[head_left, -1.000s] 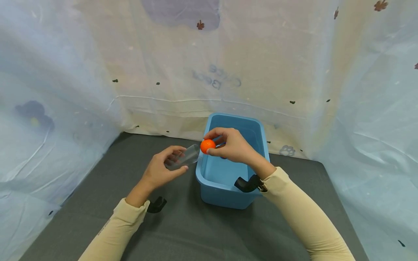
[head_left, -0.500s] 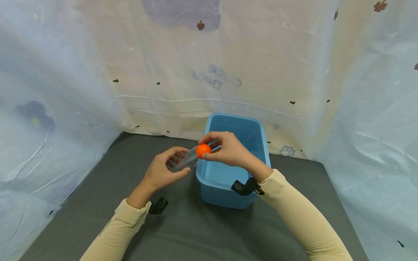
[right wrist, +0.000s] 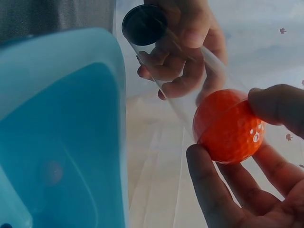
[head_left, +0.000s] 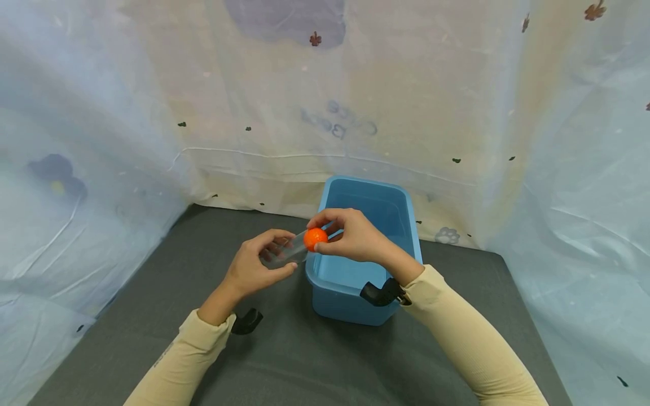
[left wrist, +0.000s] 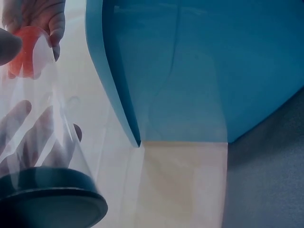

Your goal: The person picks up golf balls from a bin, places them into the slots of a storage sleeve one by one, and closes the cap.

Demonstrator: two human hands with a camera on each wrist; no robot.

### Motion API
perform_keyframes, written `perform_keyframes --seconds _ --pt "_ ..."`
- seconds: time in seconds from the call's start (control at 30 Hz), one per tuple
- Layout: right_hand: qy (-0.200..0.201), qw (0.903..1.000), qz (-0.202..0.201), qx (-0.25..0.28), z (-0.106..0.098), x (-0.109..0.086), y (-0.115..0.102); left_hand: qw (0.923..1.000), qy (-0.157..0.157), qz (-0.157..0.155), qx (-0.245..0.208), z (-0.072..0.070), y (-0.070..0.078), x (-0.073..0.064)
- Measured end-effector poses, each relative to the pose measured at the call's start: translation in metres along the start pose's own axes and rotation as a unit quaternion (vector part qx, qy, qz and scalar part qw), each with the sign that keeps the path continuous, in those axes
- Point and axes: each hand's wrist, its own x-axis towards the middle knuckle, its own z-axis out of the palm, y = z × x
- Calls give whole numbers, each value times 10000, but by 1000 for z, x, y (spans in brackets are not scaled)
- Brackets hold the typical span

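My left hand (head_left: 249, 265) holds a clear plastic tube (head_left: 290, 252), fingers curled round its side, tilted up to the right. The tube's far end is closed by a dark cap (right wrist: 144, 24). My right hand (head_left: 358, 239) pinches an orange dimpled golf ball (right wrist: 230, 128) between thumb and fingertips. The ball sits at the tube's open mouth, and the rim line crosses it in the right wrist view, so part of it appears inside. Through the tube wall in the left wrist view, the ball (left wrist: 29, 54) shows orange beyond the left fingers.
A blue plastic basin (head_left: 337, 287) stands on the dark grey table (head_left: 284, 361), just beneath and behind my right hand. Its near left rim is close to the tube. A faint reddish spot (right wrist: 52, 172) shows on the basin's inner surface. Pale printed sheeting (head_left: 254, 84) hangs round the table.
My right hand has moved left and slightly down, bringing the golf ball from just off the tube to its mouth. The left hand has barely shifted and still holds the tube.
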Motion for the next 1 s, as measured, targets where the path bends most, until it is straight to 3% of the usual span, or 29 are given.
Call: perform_keyframes --seconds 0.3,0.73,0.97,1.0 --pt "-18 9999 -104 104 1 0 3 9999 -36 75 -132 -10 35 2" --pt "-56 9996 -92 279 -1 -2 7 9998 -33 17 -206 -8 33 3" --pt "-82 9995 -146 264 -3 -3 9 9982 -37 -316 -515 -9 34 1" --pt "-79 9996 -138 243 -3 -3 10 9980 -22 -332 -531 -8 28 0"
